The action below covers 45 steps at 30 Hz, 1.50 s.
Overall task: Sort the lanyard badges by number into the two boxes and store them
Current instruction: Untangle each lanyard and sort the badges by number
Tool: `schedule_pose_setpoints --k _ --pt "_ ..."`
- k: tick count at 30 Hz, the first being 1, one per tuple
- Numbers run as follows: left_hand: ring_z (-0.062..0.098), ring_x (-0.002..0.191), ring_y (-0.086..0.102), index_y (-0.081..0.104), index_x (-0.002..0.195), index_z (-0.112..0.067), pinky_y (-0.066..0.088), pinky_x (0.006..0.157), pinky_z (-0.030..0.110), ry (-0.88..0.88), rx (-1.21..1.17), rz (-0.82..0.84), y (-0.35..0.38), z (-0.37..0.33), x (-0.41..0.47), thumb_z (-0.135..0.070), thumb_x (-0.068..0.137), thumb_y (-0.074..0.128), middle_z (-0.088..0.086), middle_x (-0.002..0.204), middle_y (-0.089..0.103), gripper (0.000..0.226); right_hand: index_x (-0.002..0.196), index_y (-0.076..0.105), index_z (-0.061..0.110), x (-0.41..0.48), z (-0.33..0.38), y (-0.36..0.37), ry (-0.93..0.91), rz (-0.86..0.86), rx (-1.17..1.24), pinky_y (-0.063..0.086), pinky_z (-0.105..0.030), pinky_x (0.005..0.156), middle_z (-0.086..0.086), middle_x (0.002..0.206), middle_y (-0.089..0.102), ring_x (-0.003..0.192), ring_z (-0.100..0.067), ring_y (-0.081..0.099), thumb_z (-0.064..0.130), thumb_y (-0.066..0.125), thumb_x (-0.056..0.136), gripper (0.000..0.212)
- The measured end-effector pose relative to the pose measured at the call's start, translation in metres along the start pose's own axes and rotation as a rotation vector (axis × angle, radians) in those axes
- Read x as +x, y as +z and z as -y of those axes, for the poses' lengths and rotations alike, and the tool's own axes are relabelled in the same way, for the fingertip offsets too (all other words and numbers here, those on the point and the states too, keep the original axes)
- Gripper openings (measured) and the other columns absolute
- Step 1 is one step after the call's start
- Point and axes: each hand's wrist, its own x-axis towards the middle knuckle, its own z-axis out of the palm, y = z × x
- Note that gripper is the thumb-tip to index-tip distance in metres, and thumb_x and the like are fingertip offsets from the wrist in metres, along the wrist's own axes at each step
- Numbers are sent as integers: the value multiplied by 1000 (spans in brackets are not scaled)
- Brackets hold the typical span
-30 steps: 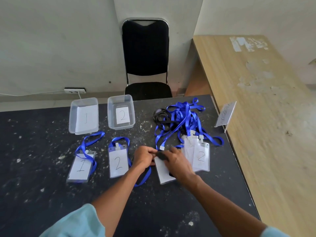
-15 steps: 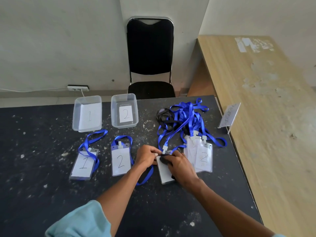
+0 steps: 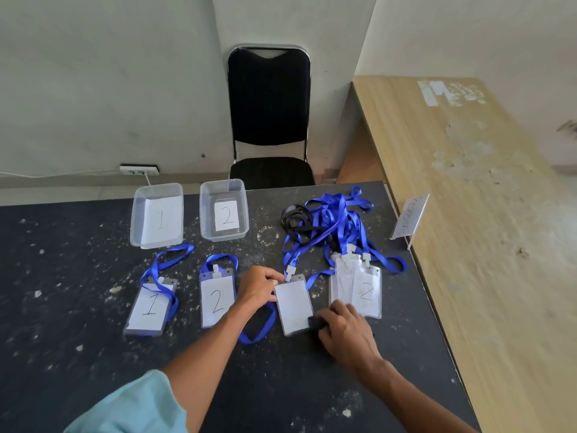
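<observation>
A dark speckled table (image 3: 93,370) fills the lower frame, with a black chair (image 3: 269,120) at top centre and a wooden counter (image 3: 484,214) at right. Upper left, clear box 1 (image 3: 137,214) and box 2 (image 3: 204,210) each hold a numbered paper. At centre the left hand (image 3: 260,287) pinches a blank badge (image 3: 293,304) by its upper edge, and the right hand (image 3: 343,334) curls round a small black thing (image 3: 315,323) at its lower corner.

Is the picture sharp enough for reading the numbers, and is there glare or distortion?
Head view: soft even light, no strong glare; numbers in box 1 and box 2 read clearly; the wall edges lean from the wide lens; the small sign is hard to read.
</observation>
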Motion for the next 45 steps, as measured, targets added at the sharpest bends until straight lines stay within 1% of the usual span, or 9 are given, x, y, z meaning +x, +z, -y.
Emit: schedule_pose_setpoints --k 6,11,17,21,25,31,37,41,45 --pt "16 70 69 74 105 -5 63 69 32 -34 -135 31 -1 -14 -12 0 93 56 4 82 69 23 135 46 25 14 50 -3 40 -53 191 47 -38 91 2 124 55 111 -24 56 58 42 92 54" --pt "16 74 68 70 109 0 63 72 37 3 -454 162 -9 -27 -22 -9 94 63 12 91 69 19 120 53 20 27 62 -5 158 -150 489 51 -37 85 -3 109 63 99 -23 62 19 43 99 23" --pt "22 91 67 58 126 -37 60 84 50 87 -162 4 -14 -16 -21 -29 101 45 3 103 66 29 116 62 24 29 57 -24 322 -134 970 52 -29 81 1 91 68 89 -20 65 16 55 97 22" --pt "6 97 59 48 140 -45 55 79 33 221 -251 126 -28 -23 -32 -39 103 44 -11 111 61 37 106 63 30 26 52 -26 368 -64 1236 57 -50 86 -6 99 72 96 -31 69 15 57 95 19" --pt "5 99 64 63 125 -36 49 81 22 283 -124 234 -47 -23 -31 -43 96 59 -13 106 70 31 109 62 14 22 53 -37 349 21 1463 61 -42 70 -11 105 72 94 -26 72 7 54 98 16" --pt "12 93 68 73 98 -29 50 88 34 317 -55 247 -70 -24 -33 -37 90 69 -7 95 75 12 125 53 24 41 52 -55 267 -120 999 56 -35 82 -5 120 63 104 -18 64 7 46 98 33" --pt "20 97 68 71 89 -30 52 86 37 396 -44 311 -93 -38 -43 -32 91 68 -2 93 74 4 150 23 47 92 64 -89 -40 -12 330 13 -47 120 -8 164 -10 151 -31 -7 1 51 93 78" --pt "11 96 71 69 100 -23 59 85 35 429 -183 183 -119 -49 -48 -32 91 66 -4 96 75 13 124 63 16 105 71 -88 -101 -66 223 20 -43 119 -14 142 48 139 -28 34 15 55 97 28" --pt "23 105 69 70 108 -15 59 88 41 395 -417 67 -152 -54 -44 -30 88 68 6 105 74 25 104 67 14 101 85 -97 116 -167 728 44 -20 61 0 82 67 64 -8 56 24 52 101 19"
